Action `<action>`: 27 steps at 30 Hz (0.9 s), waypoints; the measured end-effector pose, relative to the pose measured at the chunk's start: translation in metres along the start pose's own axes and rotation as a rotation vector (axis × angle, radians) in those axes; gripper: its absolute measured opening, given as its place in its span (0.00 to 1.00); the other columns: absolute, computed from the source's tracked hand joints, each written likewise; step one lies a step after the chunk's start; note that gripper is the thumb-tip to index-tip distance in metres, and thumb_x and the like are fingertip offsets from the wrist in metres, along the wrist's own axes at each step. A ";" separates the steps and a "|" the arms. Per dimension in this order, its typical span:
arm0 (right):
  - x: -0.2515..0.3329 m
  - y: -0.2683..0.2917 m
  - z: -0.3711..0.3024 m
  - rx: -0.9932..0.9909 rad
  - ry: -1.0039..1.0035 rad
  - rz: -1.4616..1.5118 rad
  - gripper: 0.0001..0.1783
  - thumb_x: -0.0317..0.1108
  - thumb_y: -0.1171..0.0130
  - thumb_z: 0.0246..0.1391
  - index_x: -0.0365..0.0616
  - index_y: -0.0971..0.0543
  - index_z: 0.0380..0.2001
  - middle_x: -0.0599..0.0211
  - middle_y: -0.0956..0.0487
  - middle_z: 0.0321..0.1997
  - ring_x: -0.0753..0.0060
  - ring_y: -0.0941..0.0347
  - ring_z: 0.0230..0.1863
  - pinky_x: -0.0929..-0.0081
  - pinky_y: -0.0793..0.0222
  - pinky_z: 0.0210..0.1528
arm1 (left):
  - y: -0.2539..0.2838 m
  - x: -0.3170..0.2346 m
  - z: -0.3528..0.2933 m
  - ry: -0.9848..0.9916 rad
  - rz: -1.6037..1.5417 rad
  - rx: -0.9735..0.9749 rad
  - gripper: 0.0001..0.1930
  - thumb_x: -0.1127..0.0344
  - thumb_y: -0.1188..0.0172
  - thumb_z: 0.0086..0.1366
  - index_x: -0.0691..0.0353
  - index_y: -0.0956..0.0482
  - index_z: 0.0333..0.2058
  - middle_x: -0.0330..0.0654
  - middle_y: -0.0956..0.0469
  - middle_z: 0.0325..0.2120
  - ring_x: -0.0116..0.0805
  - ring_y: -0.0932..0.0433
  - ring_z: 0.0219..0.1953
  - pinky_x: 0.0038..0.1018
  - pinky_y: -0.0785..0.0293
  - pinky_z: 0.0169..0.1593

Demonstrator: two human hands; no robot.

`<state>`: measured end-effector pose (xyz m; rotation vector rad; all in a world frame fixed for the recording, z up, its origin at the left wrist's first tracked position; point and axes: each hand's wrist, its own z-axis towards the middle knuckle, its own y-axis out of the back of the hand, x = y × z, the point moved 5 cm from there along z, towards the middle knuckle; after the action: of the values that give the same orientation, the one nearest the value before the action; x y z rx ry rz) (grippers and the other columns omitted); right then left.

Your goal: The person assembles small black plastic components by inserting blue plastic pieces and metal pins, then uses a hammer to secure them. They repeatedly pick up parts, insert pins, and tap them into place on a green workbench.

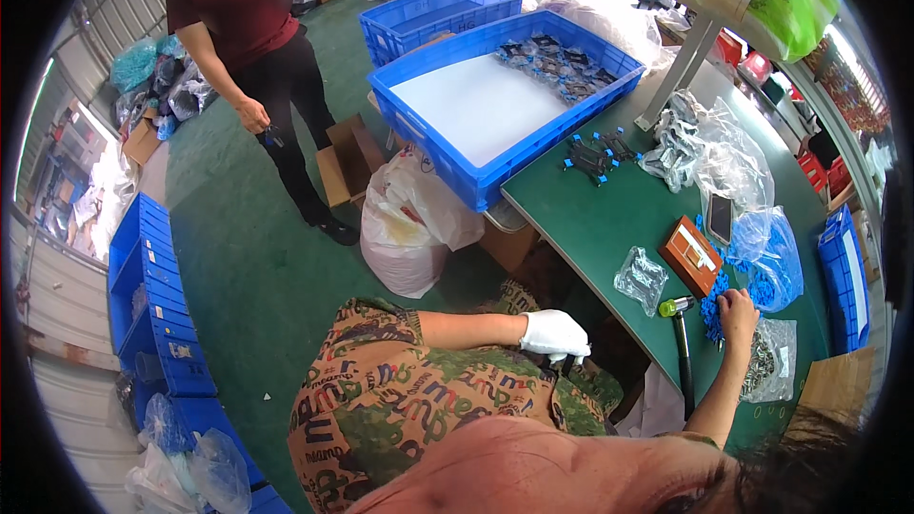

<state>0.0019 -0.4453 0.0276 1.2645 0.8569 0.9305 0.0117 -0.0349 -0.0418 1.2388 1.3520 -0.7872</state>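
My left hand (554, 334), in a white glove, rests near my lap with its fingers curled. A small dark piece shows under its fingertips, too small to name. Over on the green table (571, 214), my bare right hand (737, 319) dips its bent fingers into a pile of small blue plastic parts (712, 309); what they pinch is hidden. Beside it lies a reddish-brown block (690, 257) with a pale metal fixture on top. A hammer with a yellow-green head (677, 306) and black handle lies nearer me. A clear bag of small metal pieces (769, 362) sits right of my wrist.
A blue crate (428, 124) with bagged dark parts stands beyond the table. Black assemblies (595, 157), a phone (720, 219), clear plastic bags (728, 157) and a small bag of parts (641, 281) lie on the tabletop. At left stands another person (238, 9), near a white sack (405, 228).
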 end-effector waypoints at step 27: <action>0.003 0.004 -0.007 -0.031 0.011 0.055 0.12 0.43 0.35 0.60 0.46 0.16 0.36 0.61 0.20 0.40 0.49 0.22 0.46 0.47 0.33 0.48 | 0.000 0.000 0.002 0.007 0.021 0.008 0.19 0.53 0.47 0.73 0.57 0.14 0.30 0.37 0.20 0.20 0.30 0.25 0.19 0.31 0.27 0.31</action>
<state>-0.0037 -0.4401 0.0309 1.2630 0.8168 0.9916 0.0124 -0.0362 -0.0424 1.2612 1.3406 -0.7745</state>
